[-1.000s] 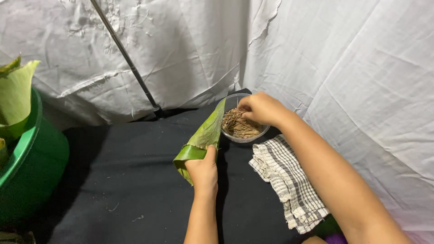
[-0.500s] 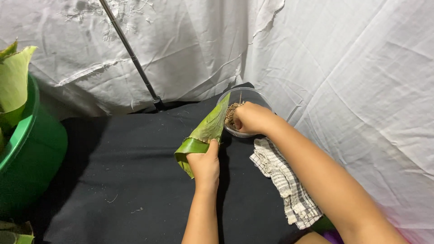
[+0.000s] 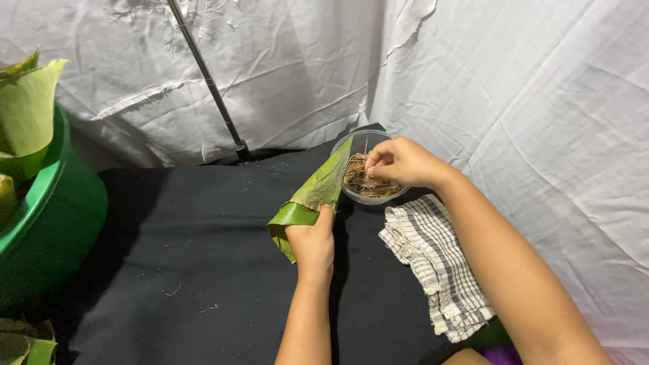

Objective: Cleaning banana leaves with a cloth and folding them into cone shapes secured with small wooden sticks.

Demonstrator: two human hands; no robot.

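Observation:
My left hand (image 3: 312, 245) grips the lower end of a folded green banana leaf (image 3: 316, 192) that lies on the black cloth and points toward a clear round bowl (image 3: 368, 177). The bowl holds many thin brown sticks. My right hand (image 3: 401, 163) hovers over the bowl with its fingertips pinched together on a thin stick among the pile.
A checked grey-and-white cloth (image 3: 437, 262) lies to the right of my left arm. A green tub (image 3: 47, 223) with more leaves stands at the left edge. White sheets hang behind and to the right, with a dark pole (image 3: 209, 84) leaning at the back.
My right hand has shifted slightly over the bowl and its fingers have pinched together. The left hand and the leaf have stayed in place.

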